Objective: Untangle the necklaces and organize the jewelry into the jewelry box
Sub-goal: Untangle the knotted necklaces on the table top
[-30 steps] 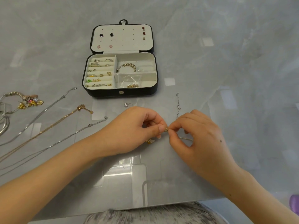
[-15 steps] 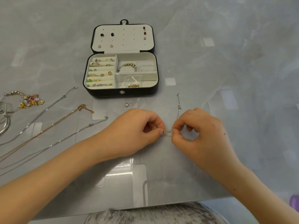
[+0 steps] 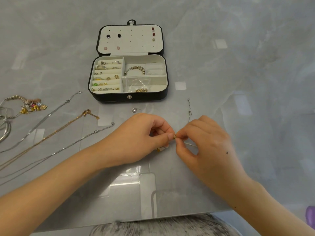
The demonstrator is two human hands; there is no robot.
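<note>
Between us and the jewelry box [image 3: 146, 99], our left hand [image 3: 136, 138] and right hand [image 3: 208, 147] meet over the counter [image 3: 247, 74], both pinching one small gold piece [image 3: 174, 137]. The thin necklace [image 3: 189, 110] runs lengthwise from the right hand toward the box, nearer that hand.

Counts: 1 jewelry box [image 3: 129, 98]; 2 hands (left hand [image 3: 136, 138], right hand [image 3: 206, 143]); 3 laid-out necklaces [image 3: 68, 123]; 1 chain [image 3: 189, 109] pinched between the hands; 7 studs [image 3: 119, 35] in lid; 1 loose earring [image 3: 135, 109]; 1 beaded bracelet [image 3: 136, 67] in box.
</note>
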